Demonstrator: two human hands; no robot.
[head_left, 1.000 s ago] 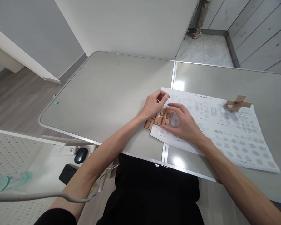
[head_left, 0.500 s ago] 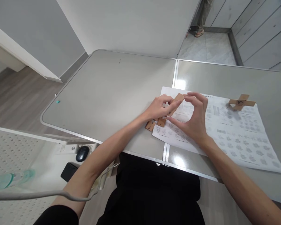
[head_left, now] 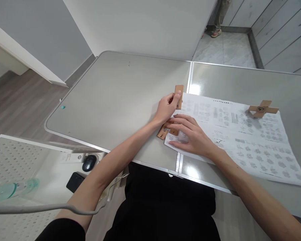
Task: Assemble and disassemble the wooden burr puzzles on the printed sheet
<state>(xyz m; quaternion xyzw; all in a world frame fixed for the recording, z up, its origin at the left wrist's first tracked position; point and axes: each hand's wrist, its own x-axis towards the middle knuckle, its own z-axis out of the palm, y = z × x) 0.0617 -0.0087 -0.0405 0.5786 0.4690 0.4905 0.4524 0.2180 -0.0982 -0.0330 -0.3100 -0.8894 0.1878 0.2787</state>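
While the white printed paper sheet point(head_left: 230, 134) is spread at frame right, the right hand point(head_left: 193, 135) is held, fingers spread, over two brown wooden blocks point(head_left: 162, 134) near centre. Higher in the frame, a flat wooden block marked 2 point(head_left: 179, 88) is pinched by the nearer left hand point(head_left: 165, 109), its long axis running up-frame; earlier, it was slanted between both hands.

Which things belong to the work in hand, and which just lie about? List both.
Belonging, probably:
wooden piece marked 2, held by the left hand
piece marked 1 and piece marked 3, partly covered by the right hand
printed sheet
wooden cross on it

Lying about, it seems:
black mouse
black phone
bottle
grey cable
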